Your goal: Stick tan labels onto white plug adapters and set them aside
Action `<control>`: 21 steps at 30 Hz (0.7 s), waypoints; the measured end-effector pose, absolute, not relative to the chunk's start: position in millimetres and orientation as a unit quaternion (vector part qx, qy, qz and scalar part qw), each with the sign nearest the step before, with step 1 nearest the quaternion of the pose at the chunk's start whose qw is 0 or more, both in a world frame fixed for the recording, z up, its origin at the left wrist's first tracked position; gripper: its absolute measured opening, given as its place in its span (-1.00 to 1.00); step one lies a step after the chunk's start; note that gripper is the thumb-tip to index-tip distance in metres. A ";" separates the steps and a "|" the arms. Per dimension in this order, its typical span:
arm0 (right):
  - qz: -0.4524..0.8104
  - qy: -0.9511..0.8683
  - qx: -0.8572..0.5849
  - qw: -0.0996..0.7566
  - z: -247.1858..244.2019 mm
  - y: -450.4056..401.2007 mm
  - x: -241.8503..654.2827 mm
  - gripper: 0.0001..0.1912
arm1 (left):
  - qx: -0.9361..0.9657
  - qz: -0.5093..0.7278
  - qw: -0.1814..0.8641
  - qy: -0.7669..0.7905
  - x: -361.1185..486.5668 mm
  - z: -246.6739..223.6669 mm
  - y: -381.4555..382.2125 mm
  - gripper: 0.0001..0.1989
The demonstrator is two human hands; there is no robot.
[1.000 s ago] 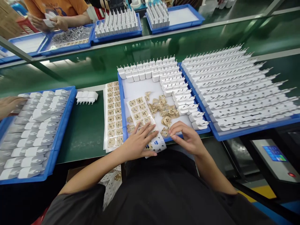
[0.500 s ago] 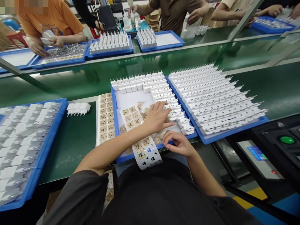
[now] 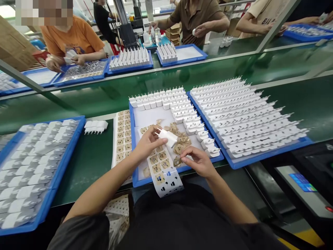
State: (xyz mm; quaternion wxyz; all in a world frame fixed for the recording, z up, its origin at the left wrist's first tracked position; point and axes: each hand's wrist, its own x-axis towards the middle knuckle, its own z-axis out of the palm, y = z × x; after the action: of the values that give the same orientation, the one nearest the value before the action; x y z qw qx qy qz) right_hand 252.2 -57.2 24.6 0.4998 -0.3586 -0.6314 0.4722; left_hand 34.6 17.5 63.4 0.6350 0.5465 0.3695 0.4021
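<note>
My left hand (image 3: 147,144) grips a white charger plug (image 3: 168,137) between thumb and fingers, holding it up over the middle blue tray (image 3: 135,180). My right hand (image 3: 197,160) is just beside it, nearer my body, fingertips pinched together at a small gold label (image 3: 179,160); I cannot tell whether it actually has hold of it. Below my hands a label sheet (image 3: 163,173) hangs over the tray's near rim, and loose gold labels lie heaped on the tray floor. Rows of white plugs (image 3: 182,107) line the tray's far and right sides. To the right sits a full tray of plugs (image 3: 247,114). To the left, another sheet of labels (image 3: 122,135) lies on the green table (image 3: 88,163), then a tray of plugs lying flat (image 3: 33,163). Across the belt, other people work at more trays.
</note>
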 end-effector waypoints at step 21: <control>0.554 -0.556 -0.371 0.496 36.9 -12.1 193.1 -0.78 | 0.656 0.407 0.497 0.395 -0.5 21.2 5.5 -0.58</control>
State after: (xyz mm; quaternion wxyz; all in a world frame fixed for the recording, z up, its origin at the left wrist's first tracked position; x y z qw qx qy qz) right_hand 193.1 -12.1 36.9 0.4960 -0.3715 -0.5561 0.5539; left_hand -0.5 5.5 21.2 0.4972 0.6562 0.3954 0.4073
